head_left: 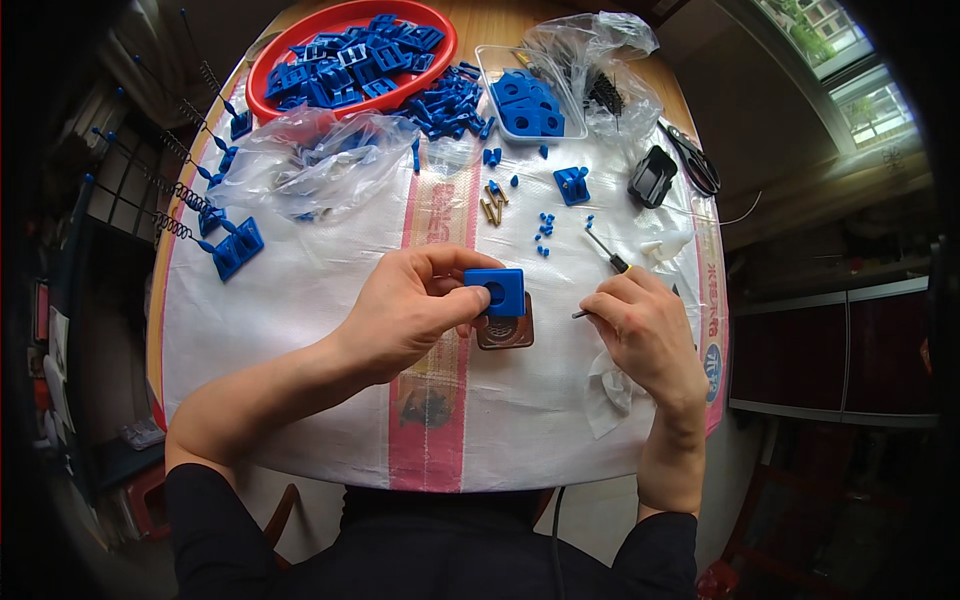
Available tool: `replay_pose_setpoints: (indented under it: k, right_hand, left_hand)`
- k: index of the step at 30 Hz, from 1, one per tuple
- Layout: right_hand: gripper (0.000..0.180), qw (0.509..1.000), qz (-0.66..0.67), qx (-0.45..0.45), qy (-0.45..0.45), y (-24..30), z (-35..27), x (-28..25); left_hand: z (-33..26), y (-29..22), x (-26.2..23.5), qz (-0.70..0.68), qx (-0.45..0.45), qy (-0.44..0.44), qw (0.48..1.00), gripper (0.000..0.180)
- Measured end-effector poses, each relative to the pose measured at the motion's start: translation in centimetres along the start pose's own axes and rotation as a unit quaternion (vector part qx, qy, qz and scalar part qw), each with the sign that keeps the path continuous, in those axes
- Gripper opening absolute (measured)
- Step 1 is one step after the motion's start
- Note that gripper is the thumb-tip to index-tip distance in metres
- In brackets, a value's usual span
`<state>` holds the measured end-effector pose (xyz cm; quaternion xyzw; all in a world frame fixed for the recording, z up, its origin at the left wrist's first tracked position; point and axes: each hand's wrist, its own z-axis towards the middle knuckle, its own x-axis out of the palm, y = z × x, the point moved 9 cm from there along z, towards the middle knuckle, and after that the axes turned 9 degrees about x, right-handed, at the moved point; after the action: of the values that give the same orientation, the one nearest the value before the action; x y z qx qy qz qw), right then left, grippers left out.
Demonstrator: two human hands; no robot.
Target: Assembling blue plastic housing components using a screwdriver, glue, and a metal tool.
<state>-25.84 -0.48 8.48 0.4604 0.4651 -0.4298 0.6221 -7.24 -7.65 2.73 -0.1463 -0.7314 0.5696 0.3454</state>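
My left hand point(428, 300) grips a blue square plastic piece point(511, 289) with a round recess, the thumb at the recess. Just below and partly behind it lies a brown square block point(507, 335) with a round relief. My right hand point(640, 325) is closed on a slim screwdriver point(603, 246) with a dark and yellow handle, its metal shaft pointing away. A thin dark end point(580, 314) of something pokes out by the right fingertips; I cannot tell what it belongs to. Beyond the hands lie tiny blue plugs point(543, 232) and several brass-coloured pins point(494, 206).
At the back stand a red basin point(453, 50) of blue parts, a loose blue pile point(455, 105) and a clear tub point(482, 75). Plastic bags point(310, 170), a black box point(652, 177), scissors point(697, 165) and blue pieces on coiled cords point(237, 250) edge the table.
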Motion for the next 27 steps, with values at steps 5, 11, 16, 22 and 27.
replay_pose_setpoints:
  k: [5,11,16,22,27]
  right_hand:
    - [0.020,0.999,0.024,0.007,-0.045,0.0,-0.1,-1.0]
    - [0.025,0.838,0.511,0.188,0.024,1.4,0.1,1.2]
    - [0.018,0.782,0.585,0.197,0.086,3.2,-0.1,2.5]
    - [0.018,0.758,0.603,0.222,0.113,3.4,0.1,3.6]
    - [0.018,0.704,0.664,0.224,0.117,2.7,0.3,5.6]
  left_hand:
    - [-0.5,-1.6,0.9,0.080,0.031,0.026,0.996,0.032]
    - [-1.8,-2.3,1.8,0.128,0.059,0.008,0.990,0.035]
    - [-2.7,-2.2,1.8,0.133,0.085,-0.001,0.987,0.033]
    - [-2.9,-2.4,1.5,0.082,0.092,-0.014,0.992,0.030]
    - [-2.5,-1.2,0.3,0.025,0.100,-0.012,0.995,0.035]
